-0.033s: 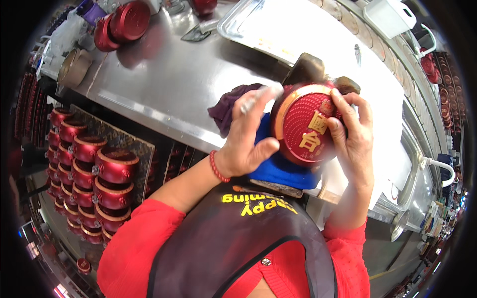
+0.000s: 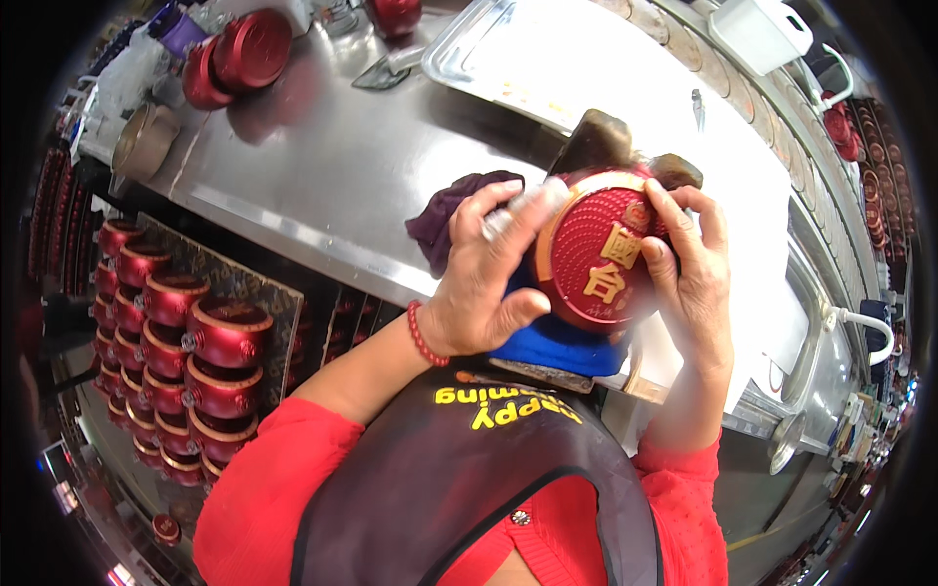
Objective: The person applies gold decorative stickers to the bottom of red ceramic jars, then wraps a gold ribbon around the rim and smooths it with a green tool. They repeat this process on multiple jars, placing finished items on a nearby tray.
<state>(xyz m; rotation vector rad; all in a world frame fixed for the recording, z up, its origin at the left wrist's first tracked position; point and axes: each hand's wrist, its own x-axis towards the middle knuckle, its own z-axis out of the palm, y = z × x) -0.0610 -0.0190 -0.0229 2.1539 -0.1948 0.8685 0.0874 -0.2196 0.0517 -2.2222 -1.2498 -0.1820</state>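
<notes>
Over the near edge of the steel bench, we see the right hand, its thumb and forefinger touching a red vessel; whether they grip it we cannot tell. To the vessel's left, the left hand has its thumb spread from the fingers, with blurred white material among them; we cannot tell whether it is pinched. The vessel lies between the hands, above a blue cloth, and bears two large raised gold characters, a small round emblem above them and faint fine script below. Farther out, we note a purple cloth and two dark blocks. Nearer the body, yellow lettering runs upside down on the dark apron. At left, beside stacked red vessels, a brown panel carries pale print, too oblique for us to read fully.
</notes>
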